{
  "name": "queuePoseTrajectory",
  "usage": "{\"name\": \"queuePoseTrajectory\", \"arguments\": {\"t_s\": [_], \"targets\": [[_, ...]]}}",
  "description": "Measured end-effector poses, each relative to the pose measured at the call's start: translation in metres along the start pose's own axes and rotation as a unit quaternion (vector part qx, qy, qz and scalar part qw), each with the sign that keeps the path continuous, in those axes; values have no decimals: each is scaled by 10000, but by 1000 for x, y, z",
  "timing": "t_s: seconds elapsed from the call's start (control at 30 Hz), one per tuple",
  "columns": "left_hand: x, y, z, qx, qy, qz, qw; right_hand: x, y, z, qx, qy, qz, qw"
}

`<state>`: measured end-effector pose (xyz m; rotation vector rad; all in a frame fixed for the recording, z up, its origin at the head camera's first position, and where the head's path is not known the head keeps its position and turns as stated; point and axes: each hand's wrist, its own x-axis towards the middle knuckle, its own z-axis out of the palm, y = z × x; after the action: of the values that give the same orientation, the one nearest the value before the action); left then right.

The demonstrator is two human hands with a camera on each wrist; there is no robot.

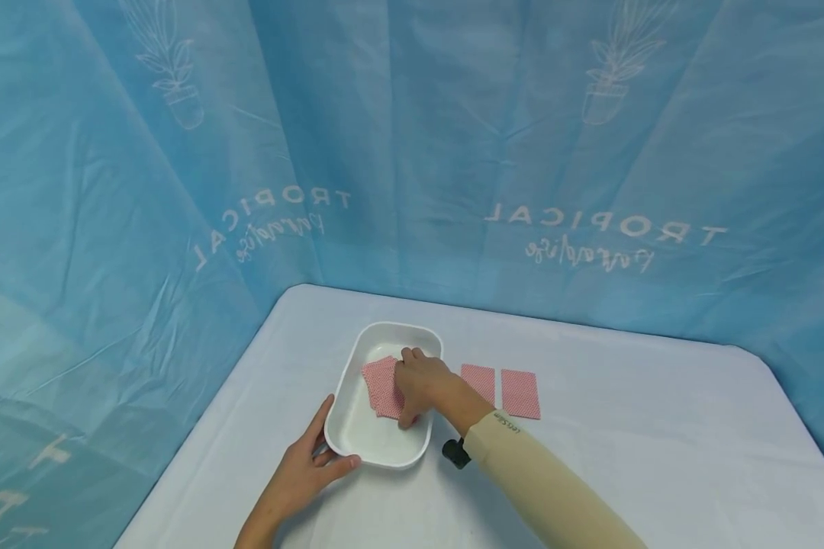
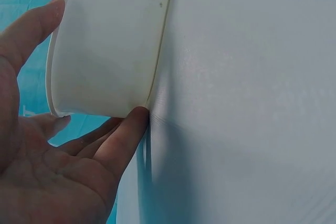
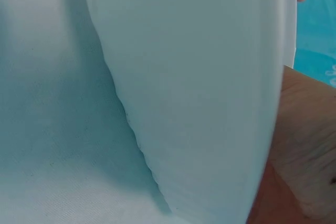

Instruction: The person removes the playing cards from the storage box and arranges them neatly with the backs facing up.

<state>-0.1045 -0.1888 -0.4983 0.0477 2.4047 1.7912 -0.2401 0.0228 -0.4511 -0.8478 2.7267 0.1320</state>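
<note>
A white tray (image 1: pixel 369 436) sits on the white table (image 1: pixel 659 427), nearer to the table's left edge than to its right edge. The tray has round corners. Some red-and-white cards (image 1: pixel 382 387) lie in it in a messy pile, one on top of another, around the middle.

The right hand (image 1: pixel 422 381) reaches in over the tray's right rim and bends down over the cards. Its fingers hide what is under them, so I cannot tell if it pinches a card. The left hand (image 1: pixel 305 469) is at the tray's near left corner, with thumb and fingers spread — the thumb on the near side, a finger up along the left side.

Two more cards (image 1: pixel 520 394) lie flat on the table to the right of the tray, side by side with a thin gap. The right arm hides a bit of the closer one. That arm wears a tan sleeve (image 1: pixel 549 488), and a small black thing (image 1: pixel 456 454) shows by the wrist. Past the table's far edge hangs a blue curtain (image 1: pixel 426 152) — its white words read backwards.
</note>
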Motion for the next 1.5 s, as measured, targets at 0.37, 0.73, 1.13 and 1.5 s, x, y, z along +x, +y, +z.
{"name": "queuePoseTrajectory", "arguments": {"t_s": [0.37,0.73,1.13,1.5], "targets": [[0,-1,1,-86,35,32,10000,1,1,-2,133,-23,11,9999],[-7,-4,-5,-158,67,4,9999,6,-6,0,302,17,-119,9995],[-1,-5,-6,-137,-92,79,9998,0,0,-9,408,-32,-170,9990],[2,-4,-3,-110,-96,-40,9999,-2,4,-9,588,-111,-72,9982]]}}
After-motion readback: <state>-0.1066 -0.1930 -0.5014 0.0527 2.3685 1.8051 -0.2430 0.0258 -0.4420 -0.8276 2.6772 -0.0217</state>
